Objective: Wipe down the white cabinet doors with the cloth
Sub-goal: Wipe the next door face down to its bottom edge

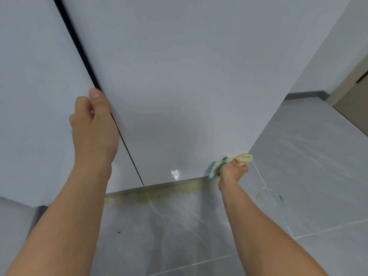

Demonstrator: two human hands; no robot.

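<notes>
Doors, white, two: left door point(39, 96) and right door point(189, 76), parted by a dark vertical gap point(79, 46). Left door stands slightly proud of the right one, its lower corner overhanging the floor.

Hands, two. Left hand point(94, 132) curls round the edge of the left door at the gap, thumb up on the door's face, fingers hidden behind the edge. Right hand point(232, 172) grips the cloth, fingers closed round it, at the right door's lower right corner.

Cloth point(229, 162), one: yellow with a teal border, bunched, pressed against that corner.

White mark point(175, 174), one, low on the right door, just above its bottom edge.

Floor point(298, 166): grey marbled tiles with pale grout lines; a yellowish stain point(145, 198) runs along the base below the doors; a few dark specks lie near it.

Wall point(338, 46), grey, at right, with a dark skirting.
</notes>
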